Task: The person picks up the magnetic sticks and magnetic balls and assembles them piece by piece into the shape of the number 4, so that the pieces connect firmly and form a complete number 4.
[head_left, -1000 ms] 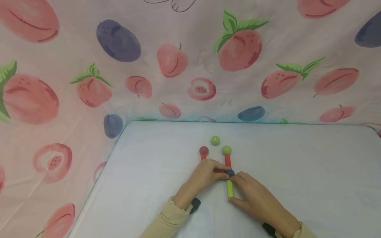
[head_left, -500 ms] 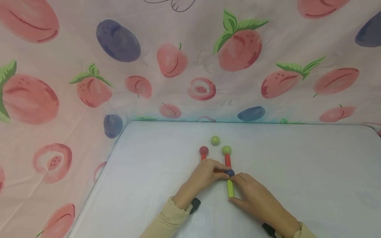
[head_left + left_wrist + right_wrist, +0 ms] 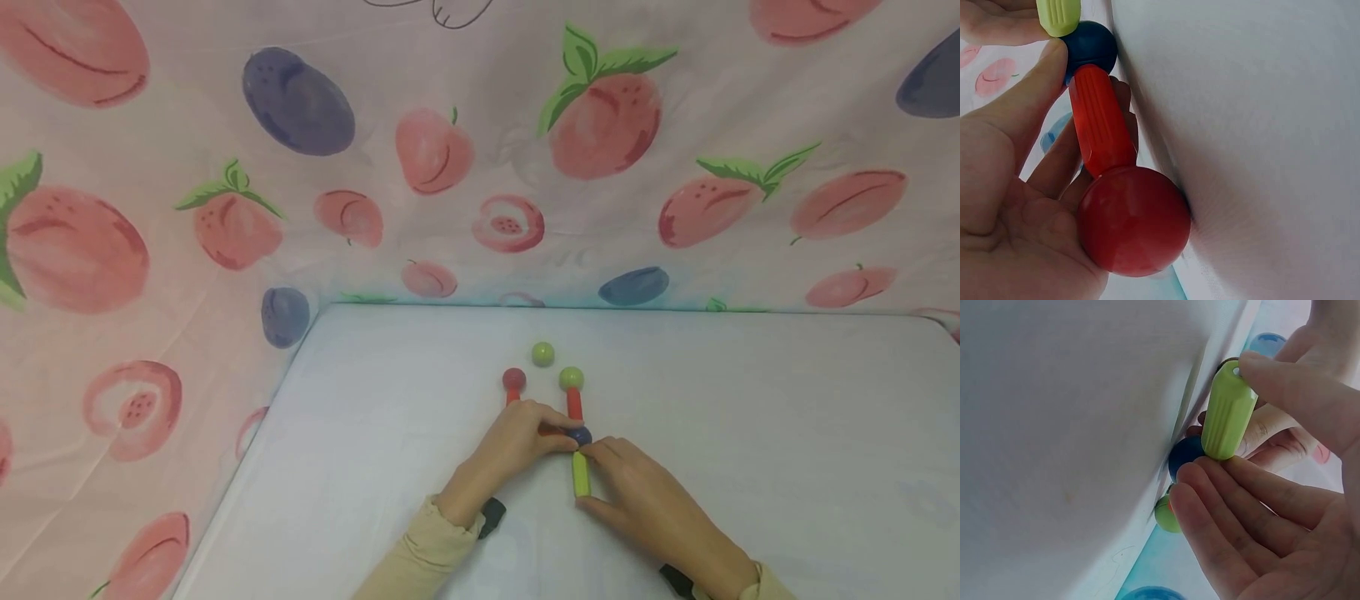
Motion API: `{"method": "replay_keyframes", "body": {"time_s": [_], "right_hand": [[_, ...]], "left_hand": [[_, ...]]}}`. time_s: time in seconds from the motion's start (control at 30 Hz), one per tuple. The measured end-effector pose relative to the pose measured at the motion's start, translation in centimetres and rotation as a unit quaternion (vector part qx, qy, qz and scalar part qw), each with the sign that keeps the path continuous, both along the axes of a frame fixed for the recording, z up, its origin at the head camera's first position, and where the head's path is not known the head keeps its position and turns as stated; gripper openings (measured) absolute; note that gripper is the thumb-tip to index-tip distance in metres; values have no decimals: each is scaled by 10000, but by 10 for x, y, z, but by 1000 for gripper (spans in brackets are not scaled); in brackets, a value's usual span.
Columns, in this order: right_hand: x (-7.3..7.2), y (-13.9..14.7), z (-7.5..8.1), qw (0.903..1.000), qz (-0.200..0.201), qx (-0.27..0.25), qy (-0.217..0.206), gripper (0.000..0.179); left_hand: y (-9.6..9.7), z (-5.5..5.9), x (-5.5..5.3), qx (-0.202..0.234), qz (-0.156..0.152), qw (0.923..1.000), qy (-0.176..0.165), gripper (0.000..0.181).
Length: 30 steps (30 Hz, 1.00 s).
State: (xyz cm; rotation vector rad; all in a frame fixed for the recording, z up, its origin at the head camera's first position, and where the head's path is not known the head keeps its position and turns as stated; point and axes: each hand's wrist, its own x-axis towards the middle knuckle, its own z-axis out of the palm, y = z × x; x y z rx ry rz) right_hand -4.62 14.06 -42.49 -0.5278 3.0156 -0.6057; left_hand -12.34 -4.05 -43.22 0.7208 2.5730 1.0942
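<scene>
In the head view my left hand [image 3: 517, 442] pinches a blue ball [image 3: 581, 436] between thumb and fingers. My right hand [image 3: 645, 492] holds a ridged yellow-green toy rod [image 3: 581, 475] by its ends, thumb at the near one. The rod's far end meets the blue ball. A red rod [image 3: 574, 404] runs from that ball to a green ball [image 3: 572, 378]. Seen from the left wrist, another red rod [image 3: 1102, 122] joins the blue ball to a large-looking red ball [image 3: 1135, 222] beside my left palm; the head view hides this ball under the hand.
A second red ball [image 3: 513, 380] with a red rod [image 3: 513, 397] reaches under my left hand. One loose green ball [image 3: 543, 354] lies farther back on the white table [image 3: 750, 400]. Fruit-printed cloth [image 3: 450, 150] hangs behind the table and along its left side.
The yellow-green rod and my right fingertips shift only very slightly against the blue ball. Both hands otherwise keep their places and their holds.
</scene>
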Motion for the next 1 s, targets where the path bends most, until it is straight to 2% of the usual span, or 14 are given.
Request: {"method": "replay_keyframes", "body": {"time_s": [0.33,0.7,1.0], "right_hand": [[-2,-1,3,9998,-119,100,-116,49],[-6,2,12,9997,-11,-3,-247,48],[-15,5,18,9998,111,-164,-69,48]], "left_hand": [[1,2,-2,-26,39,10000,26,28],[0,2,-1,-20,27,10000,-21,29],[0,0,0,35,33,10000,40,29]]}}
